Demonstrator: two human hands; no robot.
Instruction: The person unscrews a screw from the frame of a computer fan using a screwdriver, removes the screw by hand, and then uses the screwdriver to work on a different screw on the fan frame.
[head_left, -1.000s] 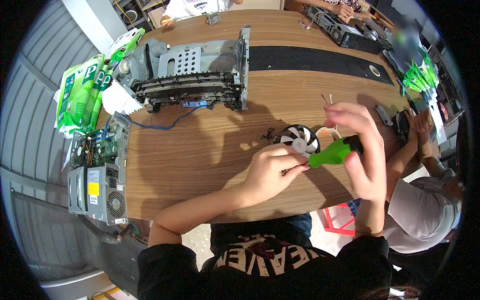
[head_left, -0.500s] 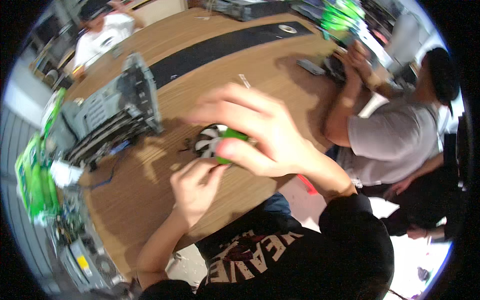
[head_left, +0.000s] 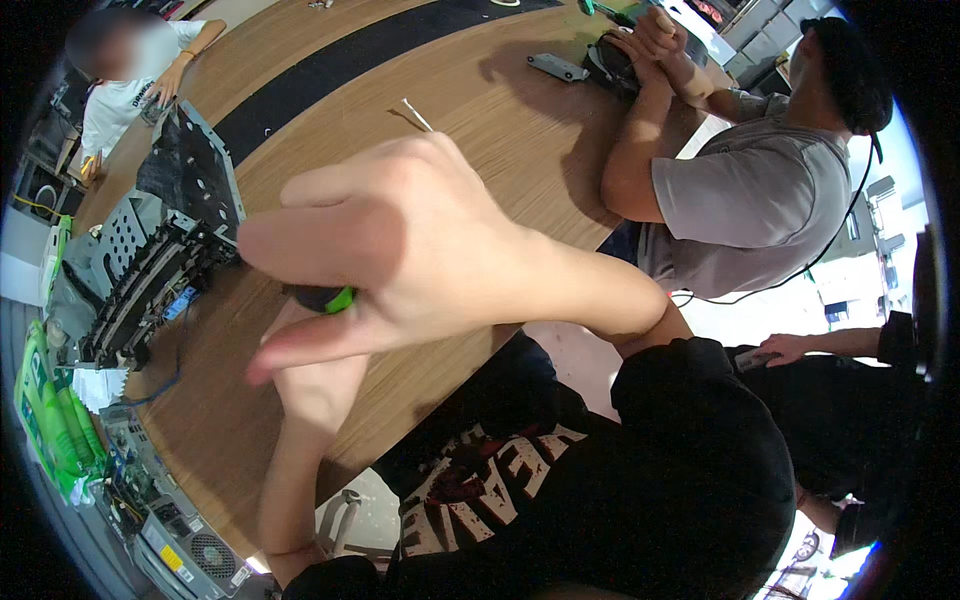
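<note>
My right hand [head_left: 400, 240] reaches across from the right in front of my left hand. Its thumb stands apart from the index finger, and the other fingers bend. Through that gap shows a dark sliver with a green edge, part of a small fan [head_left: 318, 297]; the rest is covered. My left hand [head_left: 318, 388] lies behind and below, touching the fan, its fingertips mostly hidden by my right hand. Whether my right hand touches the fan cannot be made out. Both hands are over the wooden table [head_left: 480, 345].
An opened grey machine part [head_left: 150, 260] stands on the left, a blue cable [head_left: 165, 385] beside it. Green packaging [head_left: 50, 420] and a metal computer unit [head_left: 190, 550] lie lower left. A co-worker [head_left: 750, 190] sits at right near a grey tool [head_left: 557, 68]; another person [head_left: 120, 110] is far left.
My view has shifted, so table things appear farther left. My right hand has come closer and turned, now covering most of the fan and my left fingers; the fan's white blades no longer show.
</note>
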